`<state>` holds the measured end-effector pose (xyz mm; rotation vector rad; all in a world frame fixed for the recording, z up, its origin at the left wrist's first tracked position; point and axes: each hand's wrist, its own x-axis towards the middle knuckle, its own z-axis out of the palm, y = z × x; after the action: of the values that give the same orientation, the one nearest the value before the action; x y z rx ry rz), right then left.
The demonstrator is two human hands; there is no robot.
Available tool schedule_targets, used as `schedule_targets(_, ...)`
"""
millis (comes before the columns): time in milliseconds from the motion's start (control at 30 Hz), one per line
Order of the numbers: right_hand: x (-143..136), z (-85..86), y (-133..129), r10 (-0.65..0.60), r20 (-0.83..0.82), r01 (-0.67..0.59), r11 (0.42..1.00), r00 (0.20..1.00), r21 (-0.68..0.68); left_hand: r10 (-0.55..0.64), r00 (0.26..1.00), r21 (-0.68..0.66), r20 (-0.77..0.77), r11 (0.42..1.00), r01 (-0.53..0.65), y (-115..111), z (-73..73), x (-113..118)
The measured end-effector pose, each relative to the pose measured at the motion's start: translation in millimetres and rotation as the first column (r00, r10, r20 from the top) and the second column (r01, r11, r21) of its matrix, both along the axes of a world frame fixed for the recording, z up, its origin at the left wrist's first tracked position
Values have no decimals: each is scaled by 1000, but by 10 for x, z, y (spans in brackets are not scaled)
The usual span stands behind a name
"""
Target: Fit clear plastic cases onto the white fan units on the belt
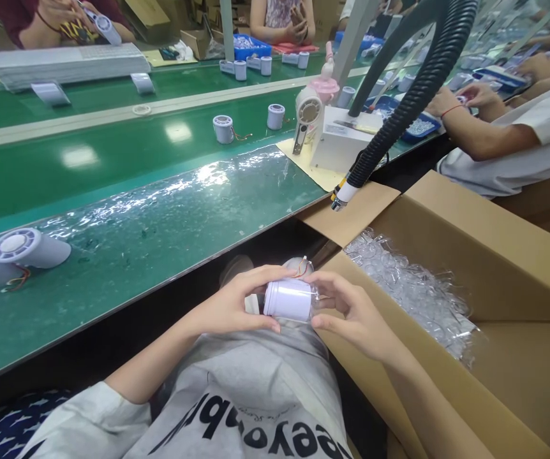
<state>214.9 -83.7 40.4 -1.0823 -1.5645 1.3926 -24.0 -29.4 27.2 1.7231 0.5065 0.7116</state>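
A pale lavender cylindrical fan housing (288, 299) lies sideways between my two hands, above my lap. My left hand (234, 301) is closed round its left end, fingers over the top and thumb along the lower side. Thin red and white wires (302, 268) stick up from behind it. At the other end, my right hand (351, 312) grips a clear plastic cover (314, 298) between thumb and fingers. The cover sits against or over that end; how far it overlaps I cannot tell.
Right of me, an open cardboard box (499, 255) holds many clear plastic pieces (409, 287). A black flexible hose (399, 108) arches above it. More fan housings (30, 247) stand on the green bench (136, 223). Co-workers sit opposite and to the right.
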Motion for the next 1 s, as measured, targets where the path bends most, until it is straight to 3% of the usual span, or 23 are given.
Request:
schedule_targets(233, -43, -36, 6, -27, -88, 11, 984, 996, -176, 4, 1000, 49, -15, 999, -3, -2, 1, -13)
schedule_targets(567, -141, -136, 26, -105, -195, 27, 930, 975, -367, -2, 1000, -6, 28, 1000, 2, -6, -58, -21)
schedule_targets(867, -242, -126, 45, -125, -272, -60, 811, 954, -583, -32, 996, 85, 80, 996, 25, 5, -118, -32)
schedule_targets(1000, -245, -109, 50, -107, -292, -132, 710, 950, -691, -18, 996, 131, 84, 991, 7, 5, -129, -25)
